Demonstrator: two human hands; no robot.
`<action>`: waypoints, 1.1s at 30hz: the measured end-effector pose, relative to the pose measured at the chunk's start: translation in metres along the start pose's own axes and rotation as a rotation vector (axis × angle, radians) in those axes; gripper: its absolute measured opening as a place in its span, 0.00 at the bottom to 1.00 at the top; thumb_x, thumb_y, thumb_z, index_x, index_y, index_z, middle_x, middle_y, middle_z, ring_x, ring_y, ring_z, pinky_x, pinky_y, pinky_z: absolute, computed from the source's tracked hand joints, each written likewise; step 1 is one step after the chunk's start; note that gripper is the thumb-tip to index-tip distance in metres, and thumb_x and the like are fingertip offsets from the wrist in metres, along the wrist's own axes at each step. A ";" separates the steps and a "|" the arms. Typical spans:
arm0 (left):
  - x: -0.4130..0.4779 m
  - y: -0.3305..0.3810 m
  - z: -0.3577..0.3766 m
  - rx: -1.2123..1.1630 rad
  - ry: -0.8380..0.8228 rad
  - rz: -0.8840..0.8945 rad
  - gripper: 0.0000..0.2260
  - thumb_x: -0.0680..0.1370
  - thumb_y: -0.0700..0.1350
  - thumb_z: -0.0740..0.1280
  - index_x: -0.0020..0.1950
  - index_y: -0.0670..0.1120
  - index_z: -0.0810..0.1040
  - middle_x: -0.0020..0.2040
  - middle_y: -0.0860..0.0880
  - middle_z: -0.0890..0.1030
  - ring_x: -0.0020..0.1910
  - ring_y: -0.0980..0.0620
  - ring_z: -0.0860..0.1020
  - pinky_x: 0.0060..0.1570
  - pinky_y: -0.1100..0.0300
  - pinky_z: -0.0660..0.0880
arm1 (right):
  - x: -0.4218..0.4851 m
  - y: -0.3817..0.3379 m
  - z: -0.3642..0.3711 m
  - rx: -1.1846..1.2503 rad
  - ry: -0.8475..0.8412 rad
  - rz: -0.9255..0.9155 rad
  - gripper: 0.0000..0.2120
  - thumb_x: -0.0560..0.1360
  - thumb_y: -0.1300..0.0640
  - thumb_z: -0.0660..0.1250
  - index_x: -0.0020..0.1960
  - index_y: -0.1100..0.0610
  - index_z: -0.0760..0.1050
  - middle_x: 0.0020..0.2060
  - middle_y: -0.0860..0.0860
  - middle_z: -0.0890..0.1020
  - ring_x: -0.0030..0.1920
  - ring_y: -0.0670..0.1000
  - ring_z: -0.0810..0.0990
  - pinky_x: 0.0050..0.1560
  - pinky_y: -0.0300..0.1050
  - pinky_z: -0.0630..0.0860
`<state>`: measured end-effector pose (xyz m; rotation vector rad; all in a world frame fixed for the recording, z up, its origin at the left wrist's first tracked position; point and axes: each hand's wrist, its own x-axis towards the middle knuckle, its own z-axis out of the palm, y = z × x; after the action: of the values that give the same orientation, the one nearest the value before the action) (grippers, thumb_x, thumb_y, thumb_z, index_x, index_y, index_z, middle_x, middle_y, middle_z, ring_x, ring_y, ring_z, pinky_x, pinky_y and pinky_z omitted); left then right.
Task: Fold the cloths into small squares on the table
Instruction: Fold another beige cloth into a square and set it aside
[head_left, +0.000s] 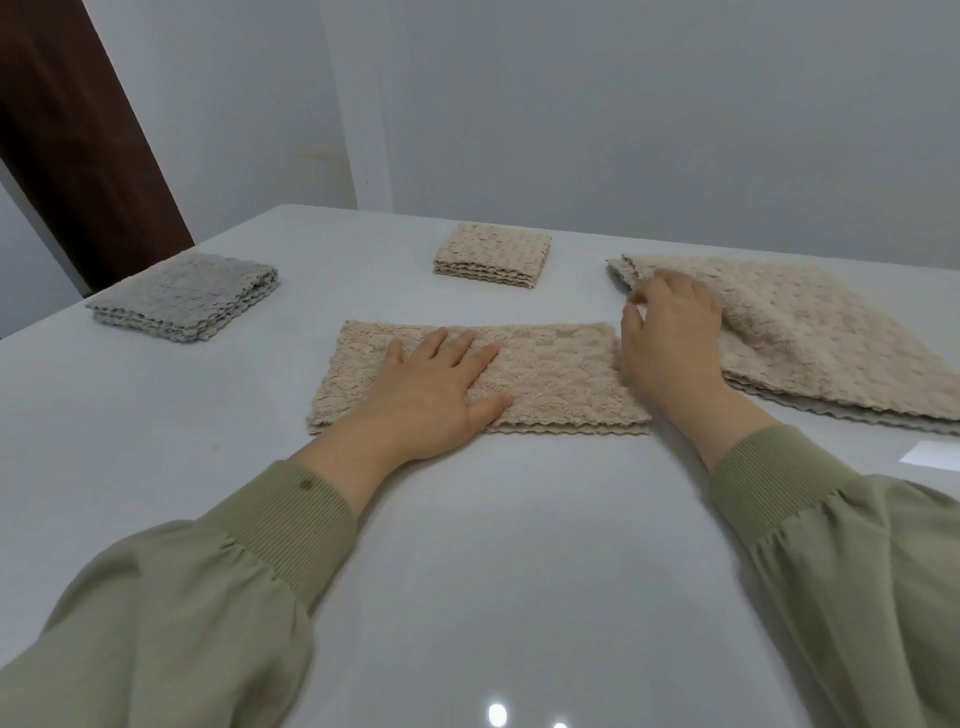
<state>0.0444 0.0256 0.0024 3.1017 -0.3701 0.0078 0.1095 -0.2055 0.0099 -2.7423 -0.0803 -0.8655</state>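
Observation:
A beige cloth (561, 379), folded into a long rectangle, lies flat in the middle of the white table (467, 545). My left hand (436, 395) presses flat on its left half with straight fingers. My right hand (670, 338) hovers at the cloth's right end, fingers loosely curled, and I cannot tell whether it touches the edge. A small beige folded square (493, 254) sits at the back centre. A grey folded cloth (182, 296) lies at the back left. A stack of unfolded beige cloths (810, 338) lies at the right.
The table's far edge meets a pale wall (623, 104). A dark brown door frame (67, 130) stands at the back left, beyond the table corner. Bare glossy tabletop stretches from the cloth to the near edge, between my green sleeves.

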 end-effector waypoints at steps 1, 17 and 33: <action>0.000 0.000 0.000 -0.003 0.001 0.000 0.31 0.76 0.67 0.44 0.77 0.58 0.46 0.78 0.54 0.46 0.77 0.51 0.44 0.73 0.40 0.43 | -0.005 -0.005 -0.007 0.075 0.057 -0.031 0.15 0.76 0.58 0.56 0.57 0.63 0.75 0.62 0.61 0.75 0.63 0.62 0.70 0.67 0.57 0.62; -0.012 -0.016 -0.007 -0.189 -0.033 -0.084 0.29 0.78 0.65 0.51 0.77 0.58 0.50 0.78 0.55 0.47 0.77 0.53 0.43 0.71 0.40 0.41 | -0.047 -0.025 -0.020 -0.147 -0.618 -0.163 0.24 0.82 0.47 0.42 0.77 0.49 0.48 0.77 0.49 0.48 0.77 0.53 0.44 0.72 0.63 0.40; -0.048 -0.051 -0.045 -0.431 -0.019 0.042 0.10 0.67 0.44 0.75 0.44 0.51 0.78 0.44 0.55 0.76 0.42 0.60 0.73 0.43 0.68 0.70 | -0.073 -0.067 -0.023 0.453 -0.291 -0.437 0.06 0.73 0.60 0.68 0.49 0.59 0.80 0.52 0.53 0.81 0.56 0.53 0.75 0.57 0.44 0.69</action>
<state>0.0091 0.0869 0.0459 2.6698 -0.3793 -0.0882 0.0280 -0.1454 0.0017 -2.4197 -0.8463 -0.4533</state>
